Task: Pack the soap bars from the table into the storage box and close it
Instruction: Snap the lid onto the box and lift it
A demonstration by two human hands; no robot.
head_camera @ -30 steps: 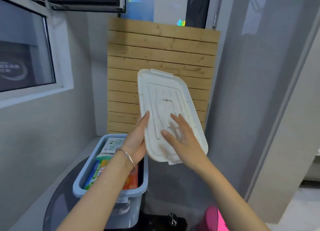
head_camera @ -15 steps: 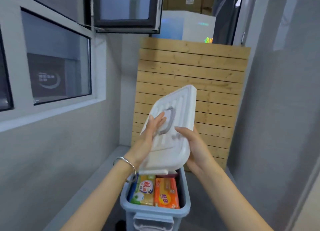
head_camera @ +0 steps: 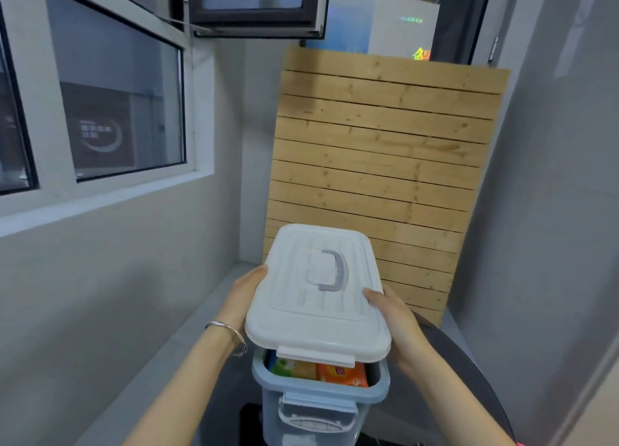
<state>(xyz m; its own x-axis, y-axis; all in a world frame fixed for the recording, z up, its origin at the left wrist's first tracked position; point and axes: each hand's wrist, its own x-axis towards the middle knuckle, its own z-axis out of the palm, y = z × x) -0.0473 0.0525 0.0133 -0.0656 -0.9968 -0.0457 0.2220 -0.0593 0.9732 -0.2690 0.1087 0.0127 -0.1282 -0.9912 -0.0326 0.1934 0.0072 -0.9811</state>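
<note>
A blue storage box [head_camera: 321, 392] stands on a dark round table, near the bottom centre. Wrapped soap bars lie inside it; a green-and-yellow pack [head_camera: 293, 368] and an orange pack [head_camera: 343, 373] show through the gap at its near end. A white lid [head_camera: 318, 295] with a grey handle lies almost flat over the box, its near edge still raised above the rim. My left hand [head_camera: 244, 298] grips the lid's left side and my right hand [head_camera: 398, 325] grips its right side.
The dark table [head_camera: 469, 362] curves away to the right of the box. A slatted wooden panel [head_camera: 385, 164] leans upright just behind it. A grey wall with a window [head_camera: 110, 110] runs along the left, and another grey wall closes in on the right.
The lid was held upright with its underside towards me, then turned handle-side up. Both hands have now lowered it nearly flat onto the box.
</note>
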